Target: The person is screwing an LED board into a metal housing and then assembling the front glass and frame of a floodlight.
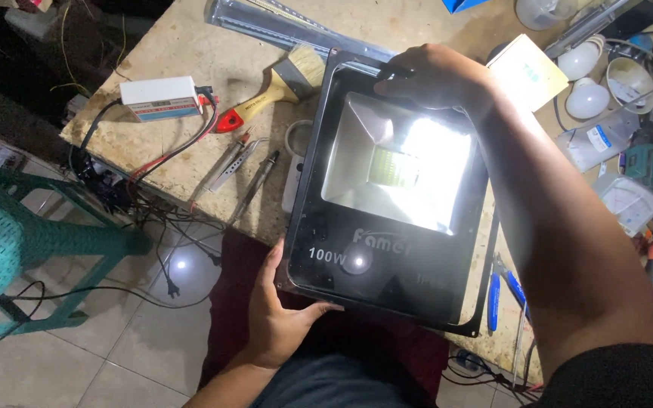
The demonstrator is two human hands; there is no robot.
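**Both hands on a lit floodlight at the bench edge**

Left hand [281, 321] clamps the near corner of the floodlight [391, 200], at about 7 o'clock on its frame: thumb on top of the black glass border, fingers hidden underneath. Right hand [436, 75] is draped over the far edge, at about 12 o'clock, fingers curled over the rim. So the hands sit well apart, at opposite ends of the housing, each closed on it.

The floodlight is a flat, rectangular black unit with a glass front and a pale reflector well; the emitter panel is lit and glaring. It lies tilted, its far end on the stone-coloured workbench [190, 53], its near end overhanging towards the person's lap.

Handling, as judged: stiff, probably metal-bodied and fairly heavy, hence a two-handed hold. The glass face looks smooth, fragile and slippery; the frame edges and corners are the sensible places to grip, as now.

Around it: a paintbrush [285, 87] at 10 o'clock, a white meter box [160, 98] with red and black leads at 9 o'clock, probes [255, 177] just beside the left edge, white bulbs [585, 79] at 2 o'clock, blue-handled pliers [504, 291] at 4 o'clock.
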